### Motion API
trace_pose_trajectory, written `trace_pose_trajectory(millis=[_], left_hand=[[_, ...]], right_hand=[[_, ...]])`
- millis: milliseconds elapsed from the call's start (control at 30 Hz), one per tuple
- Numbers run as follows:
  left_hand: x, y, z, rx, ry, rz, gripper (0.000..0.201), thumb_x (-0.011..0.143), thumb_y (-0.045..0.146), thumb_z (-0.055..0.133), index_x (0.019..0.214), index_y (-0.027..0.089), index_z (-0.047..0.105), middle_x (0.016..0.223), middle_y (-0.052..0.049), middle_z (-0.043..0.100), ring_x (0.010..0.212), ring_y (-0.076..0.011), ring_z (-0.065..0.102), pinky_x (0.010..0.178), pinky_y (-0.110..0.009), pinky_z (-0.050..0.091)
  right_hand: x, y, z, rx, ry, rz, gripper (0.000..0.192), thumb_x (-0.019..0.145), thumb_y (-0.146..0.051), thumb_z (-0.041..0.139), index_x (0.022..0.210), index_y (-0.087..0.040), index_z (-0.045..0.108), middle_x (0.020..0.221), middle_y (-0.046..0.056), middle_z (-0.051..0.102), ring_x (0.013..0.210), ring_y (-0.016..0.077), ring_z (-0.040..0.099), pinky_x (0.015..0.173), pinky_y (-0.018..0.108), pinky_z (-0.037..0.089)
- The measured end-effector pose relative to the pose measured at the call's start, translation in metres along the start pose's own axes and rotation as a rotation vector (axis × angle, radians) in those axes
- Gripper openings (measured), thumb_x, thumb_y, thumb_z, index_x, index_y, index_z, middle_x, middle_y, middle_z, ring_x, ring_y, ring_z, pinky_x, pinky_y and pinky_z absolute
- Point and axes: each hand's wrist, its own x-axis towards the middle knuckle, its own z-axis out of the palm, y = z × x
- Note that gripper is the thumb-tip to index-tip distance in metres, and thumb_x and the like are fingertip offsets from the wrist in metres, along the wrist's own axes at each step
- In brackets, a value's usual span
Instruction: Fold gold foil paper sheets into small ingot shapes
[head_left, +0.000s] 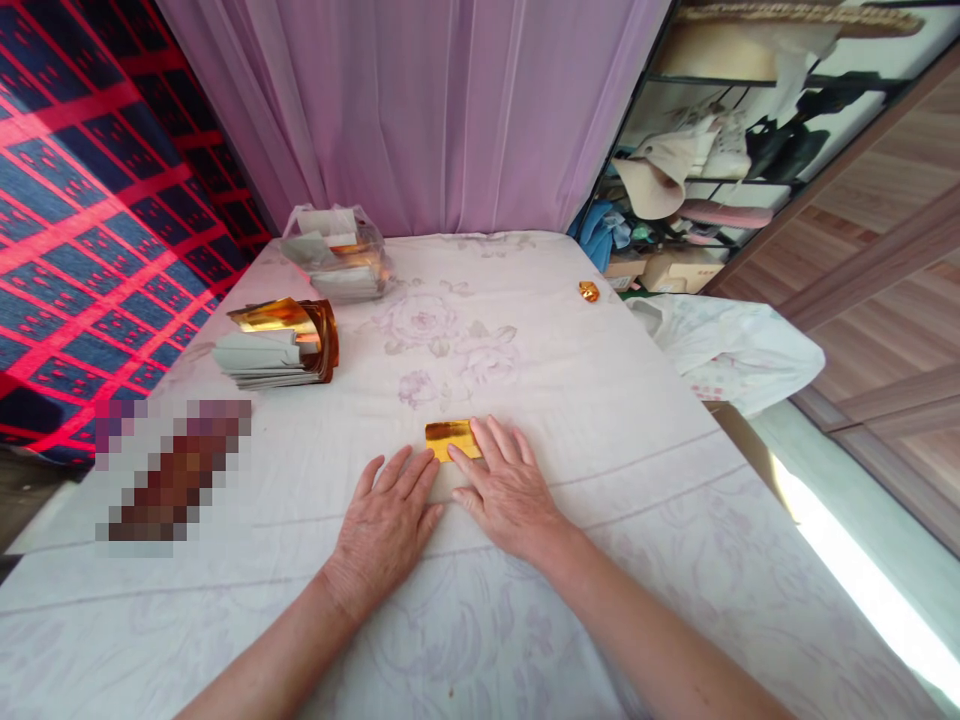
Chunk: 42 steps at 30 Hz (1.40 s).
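A small gold foil paper point(448, 435) lies flat on the white flowered bedsheet point(600, 400). My left hand point(386, 525) lies palm down just below and left of it, fingertips at its near edge. My right hand point(506, 485) presses flat on its right side, fingers spread over the paper's right end. Neither hand grips anything. Part of the paper is hidden under my right fingers.
A stack of gold and grey papers point(277, 345) sits at the left. Farther back is a clear plastic bag of papers point(337, 255). A small folded gold piece point(589, 291) lies near the right edge. A white bag point(731, 350) hangs beside the bed.
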Motion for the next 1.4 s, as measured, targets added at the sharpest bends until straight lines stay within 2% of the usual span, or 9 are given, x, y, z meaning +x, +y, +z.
trace_pose_trajectory(millis=[233, 500, 733, 800, 900, 1067, 1200, 1400], left_hand=[[0.001, 0.000, -0.001, -0.009, -0.034, -0.016, 0.042, 0.097, 0.035, 0.041, 0.132, 0.021, 0.059, 0.137, -0.006, 0.059, 0.128, -0.0318, 0.050, 0.107, -0.053, 0.033], [0.002, 0.000, -0.001, -0.009, -0.017, -0.021, 0.040, 0.096, 0.033, 0.044, 0.130, 0.021, 0.059, 0.133, -0.007, 0.062, 0.126, -0.0325, 0.051, 0.105, -0.054, 0.035], [0.015, 0.003, -0.003, -0.011, -0.037, -0.058, 0.031, 0.094, 0.028, 0.048, 0.120, 0.019, 0.063, 0.125, -0.008, 0.066, 0.119, -0.0305, 0.055, 0.104, -0.053, 0.035], [0.020, 0.006, -0.007, -0.031, -0.058, -0.086, 0.029, 0.094, 0.026, 0.049, 0.117, 0.019, 0.065, 0.122, -0.009, 0.067, 0.117, -0.0298, 0.056, 0.105, -0.053, 0.034], [0.026, 0.014, -0.014, -0.067, -0.084, -0.139, 0.026, 0.093, 0.024, 0.049, 0.110, 0.018, 0.067, 0.116, -0.010, 0.069, 0.111, -0.0292, 0.059, 0.103, -0.052, 0.034], [0.030, 0.028, -0.017, -0.091, -0.072, -0.156, 0.026, 0.094, 0.024, 0.045, 0.100, 0.021, 0.070, 0.101, -0.008, 0.073, 0.096, -0.0256, 0.064, 0.088, -0.043, 0.043], [0.029, 0.026, -0.016, -0.103, -0.047, -0.180, 0.030, 0.093, 0.020, 0.041, 0.101, 0.024, 0.070, 0.094, -0.006, 0.074, 0.089, -0.0222, 0.067, 0.080, -0.037, 0.045], [0.025, 0.007, -0.020, -0.100, -0.010, -0.195, 0.033, 0.090, 0.013, 0.045, 0.109, 0.024, 0.069, 0.113, -0.005, 0.071, 0.103, -0.0233, 0.063, 0.088, -0.038, 0.046]], right_hand=[[-0.013, 0.010, -0.003, -0.039, 0.001, 0.104, 0.049, 0.093, -0.045, 0.055, 0.140, -0.033, 0.050, 0.155, 0.012, 0.034, 0.144, 0.0342, 0.025, 0.112, 0.061, 0.021], [-0.020, 0.019, -0.005, -0.076, 0.028, 0.168, 0.045, 0.094, -0.040, 0.053, 0.139, -0.034, 0.051, 0.153, 0.012, 0.039, 0.143, 0.0322, 0.028, 0.111, 0.058, 0.024], [-0.026, 0.043, -0.009, -0.122, 0.060, 0.310, 0.044, 0.094, -0.034, 0.050, 0.137, -0.023, 0.054, 0.147, 0.016, 0.045, 0.137, 0.0321, 0.037, 0.107, 0.055, 0.030], [-0.027, 0.041, -0.012, -0.109, 0.105, 0.292, 0.045, 0.092, -0.031, 0.052, 0.135, -0.021, 0.055, 0.144, 0.016, 0.048, 0.134, 0.0318, 0.040, 0.106, 0.055, 0.032], [-0.026, 0.030, -0.017, -0.054, 0.150, 0.188, 0.040, 0.089, -0.026, 0.054, 0.129, -0.021, 0.060, 0.140, 0.015, 0.053, 0.129, 0.0288, 0.047, 0.104, 0.049, 0.038], [-0.014, 0.015, -0.023, 0.074, 0.172, -0.009, 0.031, 0.090, -0.017, 0.052, 0.116, -0.024, 0.068, 0.125, 0.008, 0.065, 0.111, 0.0203, 0.060, 0.096, 0.036, 0.045], [-0.003, 0.014, -0.022, 0.109, 0.155, -0.097, 0.030, 0.088, -0.012, 0.053, 0.110, -0.024, 0.070, 0.118, 0.005, 0.069, 0.105, 0.0180, 0.062, 0.094, 0.033, 0.047], [0.001, 0.018, -0.020, 0.093, 0.137, -0.132, 0.029, 0.089, -0.013, 0.053, 0.108, -0.024, 0.071, 0.117, 0.005, 0.069, 0.104, 0.0190, 0.062, 0.095, 0.034, 0.046]])
